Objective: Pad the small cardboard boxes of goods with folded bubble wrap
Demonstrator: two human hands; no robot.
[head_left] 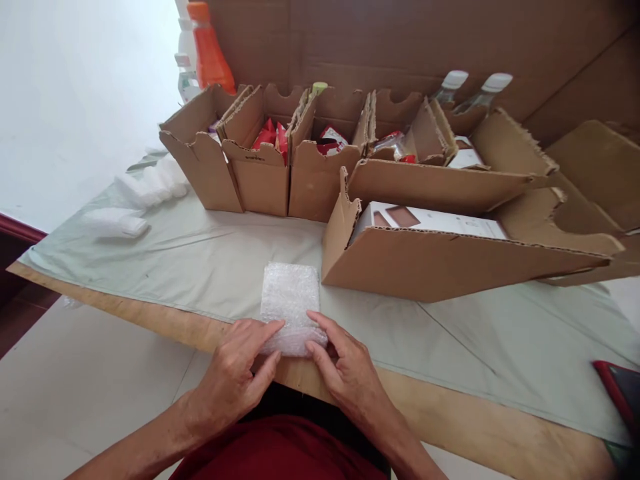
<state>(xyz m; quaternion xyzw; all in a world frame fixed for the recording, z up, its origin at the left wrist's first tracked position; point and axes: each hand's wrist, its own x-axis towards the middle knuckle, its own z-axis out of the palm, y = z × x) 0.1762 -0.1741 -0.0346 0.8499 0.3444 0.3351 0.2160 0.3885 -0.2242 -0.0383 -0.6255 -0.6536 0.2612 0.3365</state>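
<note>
A small packet wrapped in white bubble wrap [291,301] lies on the pale green sheet near the table's front edge. My left hand [235,373] holds its near left corner, with the fingers pinched on the wrap. My right hand [345,367] grips the near right corner, fingers curled on the wrap. Just behind and to the right of the packet lies a long open cardboard box [430,263] with a white carton [430,220] inside it.
A row of open cardboard boxes [260,177] holding red packets stands at the back. Bottles, one orange [210,50], stand behind them. Rolled bubble wrap pieces [117,223] lie at the left. A red-edged object [623,393] sits at the right edge. The wooden table edge [450,417] runs below.
</note>
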